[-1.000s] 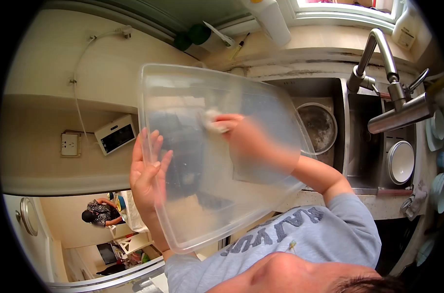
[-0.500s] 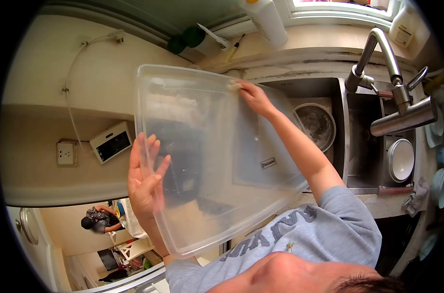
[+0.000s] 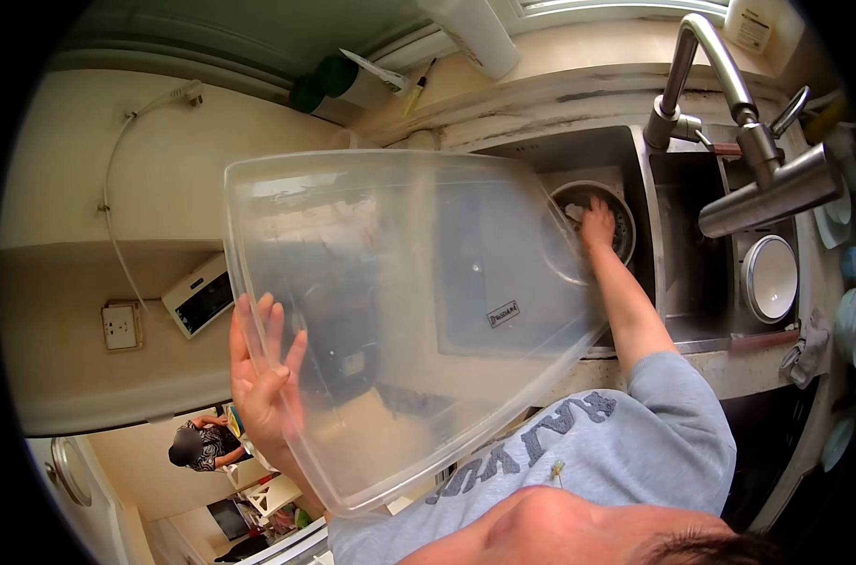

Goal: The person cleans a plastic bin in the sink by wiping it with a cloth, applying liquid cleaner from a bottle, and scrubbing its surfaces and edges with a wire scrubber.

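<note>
A large clear plastic lid (image 3: 381, 282), shallow with a raised rim and a small label, is held tilted in front of my body. My left hand (image 3: 266, 377) grips its left rim, with the thumb and fingers on either side of the edge. My right hand (image 3: 597, 226) is down in a round metal basin (image 3: 630, 247) in the left sink bowl. At its fingers is a small whitish cloth (image 3: 574, 213), partly covered by the hand. The far right corner of the lid overlaps the view of the basin.
A steel faucet (image 3: 710, 85) arches over the right sink bowl, where a white bowl (image 3: 771, 278) stands. Bottles (image 3: 475, 33) and a green-capped container (image 3: 338, 80) line the back ledge. Another person (image 3: 204, 446) is at the lower left, in a further room.
My right hand has left the lid's upper edge with the whitish cloth and moved right and down into the basin. The left hand keeps its hold; the lid has shifted slightly left.
</note>
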The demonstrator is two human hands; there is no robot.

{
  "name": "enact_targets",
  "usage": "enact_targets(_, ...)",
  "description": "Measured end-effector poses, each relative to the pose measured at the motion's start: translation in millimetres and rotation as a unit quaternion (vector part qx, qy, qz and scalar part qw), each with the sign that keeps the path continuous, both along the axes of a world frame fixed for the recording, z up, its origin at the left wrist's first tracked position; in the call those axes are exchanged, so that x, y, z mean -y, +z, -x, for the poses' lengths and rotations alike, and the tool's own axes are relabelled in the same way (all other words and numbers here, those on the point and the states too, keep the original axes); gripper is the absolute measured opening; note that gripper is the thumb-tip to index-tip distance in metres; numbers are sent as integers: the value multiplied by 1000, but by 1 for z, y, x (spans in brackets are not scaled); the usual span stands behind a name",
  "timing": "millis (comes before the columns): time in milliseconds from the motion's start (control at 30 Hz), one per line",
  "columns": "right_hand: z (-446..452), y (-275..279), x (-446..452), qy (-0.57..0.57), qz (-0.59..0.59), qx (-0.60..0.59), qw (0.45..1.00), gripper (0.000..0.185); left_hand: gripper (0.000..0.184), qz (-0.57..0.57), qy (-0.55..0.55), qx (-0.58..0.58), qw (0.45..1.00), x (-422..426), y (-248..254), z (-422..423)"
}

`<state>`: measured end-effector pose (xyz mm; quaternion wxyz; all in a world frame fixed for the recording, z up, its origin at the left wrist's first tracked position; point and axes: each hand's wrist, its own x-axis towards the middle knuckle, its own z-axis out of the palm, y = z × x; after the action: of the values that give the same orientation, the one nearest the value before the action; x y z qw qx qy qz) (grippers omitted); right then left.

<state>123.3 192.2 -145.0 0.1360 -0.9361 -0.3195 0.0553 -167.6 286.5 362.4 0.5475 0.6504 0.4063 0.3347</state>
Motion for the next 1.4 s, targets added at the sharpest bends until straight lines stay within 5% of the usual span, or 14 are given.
enact_targets(33, 0, -5, 9, -1, 3, -1, 1000, 23, 84, 2, 2, -6, 1000, 3, 0, 2)
enact_targets(100, -7, -21, 15, -5, 157, -188, 969, 21, 84, 3, -4, -8, 1000, 5, -1, 6)
enact_targets(167, -12, -28, 14, -35, 142, -200, 969, 27, 84, 7, -6, -16, 1000, 10, -1, 7)
enact_targets(233, -18, -3, 0, -85, -60, -332, 938, 28, 84, 9, 17, -10, 1000, 15, -2, 6)
enact_targets(300, 0, 71, -3, -45, -172, -321, 930, 28, 83, 0, 13, -13, 1000, 17, -4, 7)
enact_targets(433, 51, 142, 16, 38, -258, -304, 916, 31, 81, -9, -9, 17, 1000, 15, -3, 7)
enact_targets(467, 50, 140, 20, 11, -187, -328, 926, 32, 78, -16, -17, 18, 1000, 16, -2, 6)
enact_targets(833, 46, 54, 82, -59, -167, -408, 895, 41, 74, -96, -21, 36, 995, 73, 35, -4)
enact_targets(900, 53, 47, 80, -48, -199, -534, 820, 41, 74, -108, -16, 39, 993, 85, 42, -6)
enact_targets(967, 64, 60, 77, -64, -199, -532, 820, 40, 74, -119, -10, 39, 992, 98, 50, -11)
enact_targets(1033, 71, 76, 72, -97, -235, -662, 705, 38, 73, -149, -10, 32, 988, 112, 57, -20)
enact_targets(1167, 80, 92, 64, -110, -279, -700, 649, 34, 73, -191, 3, 27, 981, 134, 72, -29)
enact_targets(1400, 70, 104, 40, -71, -290, -715, 633, 39, 79, -259, -31, -9, 965, 154, 85, 1)
